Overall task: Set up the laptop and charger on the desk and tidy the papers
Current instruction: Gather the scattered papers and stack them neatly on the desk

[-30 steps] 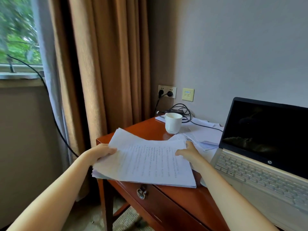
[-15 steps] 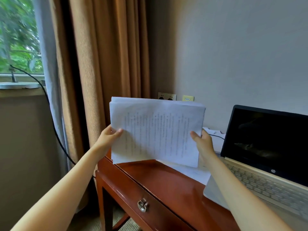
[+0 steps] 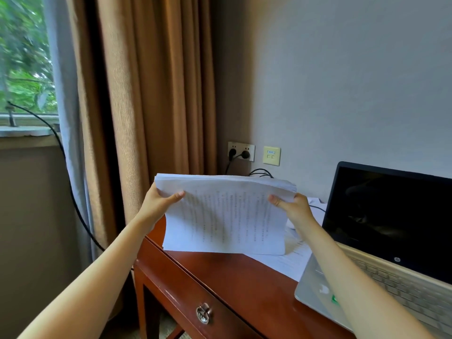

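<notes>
Left grip: pinches your papers' top left corner.
Right grip: pinches the top right corner.
Laptop: right of your right grip.

A printed stack is standing nearly upright between the fingers, pinched at its upper corners. An open, dark-screened laptop is sitting right of them, with loose sheets lying below.
</notes>
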A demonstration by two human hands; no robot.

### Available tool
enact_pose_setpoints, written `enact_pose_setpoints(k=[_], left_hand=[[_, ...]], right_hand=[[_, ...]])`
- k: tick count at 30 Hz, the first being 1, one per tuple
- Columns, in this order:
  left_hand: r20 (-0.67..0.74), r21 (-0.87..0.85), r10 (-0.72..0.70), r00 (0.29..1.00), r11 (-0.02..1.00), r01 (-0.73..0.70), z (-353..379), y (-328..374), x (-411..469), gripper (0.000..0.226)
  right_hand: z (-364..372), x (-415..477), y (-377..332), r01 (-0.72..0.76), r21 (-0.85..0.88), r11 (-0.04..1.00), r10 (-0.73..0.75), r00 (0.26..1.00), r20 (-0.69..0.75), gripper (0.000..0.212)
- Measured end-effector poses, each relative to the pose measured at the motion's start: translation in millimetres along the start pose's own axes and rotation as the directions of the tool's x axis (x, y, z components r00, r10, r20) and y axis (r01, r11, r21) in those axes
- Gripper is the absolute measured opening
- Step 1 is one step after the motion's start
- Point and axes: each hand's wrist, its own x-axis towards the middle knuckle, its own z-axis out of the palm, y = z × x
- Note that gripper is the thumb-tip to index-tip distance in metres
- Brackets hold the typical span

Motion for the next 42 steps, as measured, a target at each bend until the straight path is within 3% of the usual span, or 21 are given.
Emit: enact_pose_setpoints(k=[4,7,9,12,14,16,19,21,23,27,33,37,39,42], left_hand=[[-0.011,0.020,-0.022,1.000,1.000,0.022,0,-4,-2,0.042],[0.000,0.150,-0.047,0.999,0.988,0.046,-6,0,-7,0.025],[-0.027,0.134,-0.058,0.998,0.989,0.061,-9,-1,-10,0.015],[-0.134,-0.143,-0.133,0.982,0.983,0.114,-4,1,-11,0.015],[-0.130,-0.481,-0.224,0.966,0.866,0.136,8,5,-11,0.028],[-0.054,-0.603,-0.212,0.976,0.786,0.137,27,12,-12,0.033],[-0.058,-0.489,-0.154,0.986,0.865,0.107,52,22,-17,0.038],[-0.105,-0.430,-0.120,0.987,0.901,0.063,54,29,-14,0.032],[-0.143,-0.364,-0.075,0.987,0.931,0.018,51,37,-10,0.025],[-0.077,-0.219,0.005,0.997,0.976,-0.021,57,46,-7,0.011],[0.004,-0.199,0.053,0.999,0.979,-0.051,61,58,-4,0.013],[0.050,-0.115,0.134,0.990,0.985,-0.128,52,61,-1,0.047],[0.039,-0.151,0.153,0.987,0.978,-0.146,56,61,-1,0.060],[0.033,-0.234,0.153,0.988,0.962,-0.141,62,65,0,0.053]], right_hand=[[9,7,0,-0.036,0.083,0.996,0.052,0.978,-0.202,0.007],[7,12,5,-0.121,0.210,0.970,0.175,0.950,-0.260,0.014],[4,13,9,-0.171,0.280,0.945,0.248,0.931,-0.269,0.022],[1,7,11,-0.205,0.403,0.892,0.324,0.912,-0.252,0.020],[5,3,12,-0.211,0.518,0.829,0.361,0.909,-0.207,0.022],[11,-1,19,-0.226,0.618,0.753,0.374,0.920,-0.119,0.041],[20,-10,31,-0.295,0.599,0.744,0.394,0.918,-0.038,0.055],[13,-12,33,-0.282,0.465,0.839,0.381,0.915,-0.132,0.048],[-2,-11,32,-0.222,0.239,0.945,0.268,0.946,-0.180,0.044],[-1,-7,12,-0.086,0.009,0.996,0.086,0.996,0.039,0.030],[12,3,-12,0.034,0.142,0.989,-0.038,0.999,0.030,0.022],[7,6,-19,0.031,0.287,0.958,-0.024,0.999,-0.029,0.031],[15,8,-21,0.031,0.316,0.948,-0.031,0.999,-0.005,0.025],[28,10,-29,0.040,0.322,0.946,-0.047,0.999,0.012,0.017]])
